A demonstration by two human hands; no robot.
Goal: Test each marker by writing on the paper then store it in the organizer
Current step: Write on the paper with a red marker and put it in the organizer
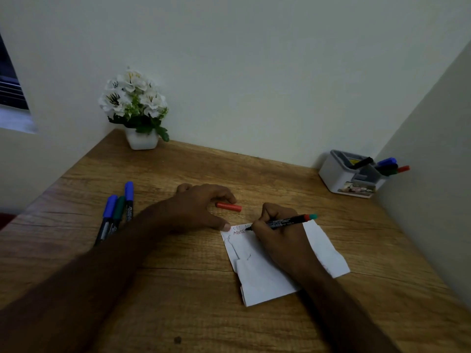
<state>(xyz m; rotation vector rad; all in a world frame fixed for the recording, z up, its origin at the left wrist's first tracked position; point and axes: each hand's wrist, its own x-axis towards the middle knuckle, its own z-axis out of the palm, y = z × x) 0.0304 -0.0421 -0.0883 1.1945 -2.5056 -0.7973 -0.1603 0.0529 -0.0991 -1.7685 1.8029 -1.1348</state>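
My right hand (277, 238) grips a black-barrelled marker (285, 221) with a red and green end, its tip on the creased white paper (323, 253) beside red letters. With fingers spread, my left hand (198, 207) rests on the table, and its thumb presses the paper's top left corner. A red cap (228, 206) lies on the table just beyond the paper, under my left fingers. Three capped markers (116, 212), two blue and one green, lie at the left. The white and grey organizer (339, 175) stands at the back right with several markers in it.
A white pot of white flowers (137, 110) stands at the back left corner of the wooden table (178, 289). Walls close the table at the back and right. A dark spot (177, 340) marks the table near the front edge.
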